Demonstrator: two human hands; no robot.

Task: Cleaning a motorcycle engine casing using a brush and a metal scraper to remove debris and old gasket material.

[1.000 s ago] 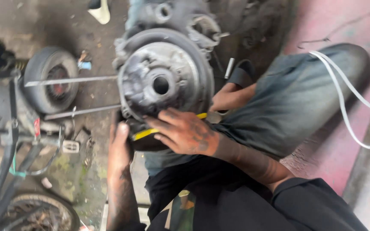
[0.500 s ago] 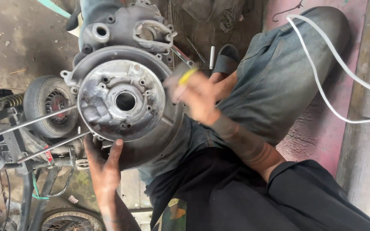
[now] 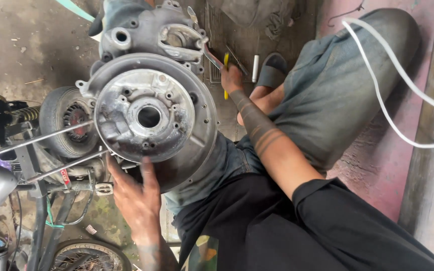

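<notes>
A grey metal engine casing (image 3: pixel 149 108) with a round plate and a central hole rests against my lap. My left hand (image 3: pixel 134 195) lies spread on its lower rim, fingers apart, steadying it. My right hand (image 3: pixel 232 78) is stretched out to the floor past the casing, closed on a yellow-handled tool (image 3: pixel 226 75). Beside that hand lie a flat metal tool (image 3: pixel 212 56) and a small white tube (image 3: pixel 255 68) on the floor.
A small wheel (image 3: pixel 66 120) and a scooter frame (image 3: pixel 41 175) with metal rods stand at the left. A white cable (image 3: pixel 388 100) runs over my bent leg (image 3: pixel 337 100) and the pink floor at the right. A sandal (image 3: pixel 272 70) is on my foot.
My right hand has moved from the casing's front out to the floor, carrying the yellow-handled tool. The casing has turned so its round face shows fully. My left hand stays under it.
</notes>
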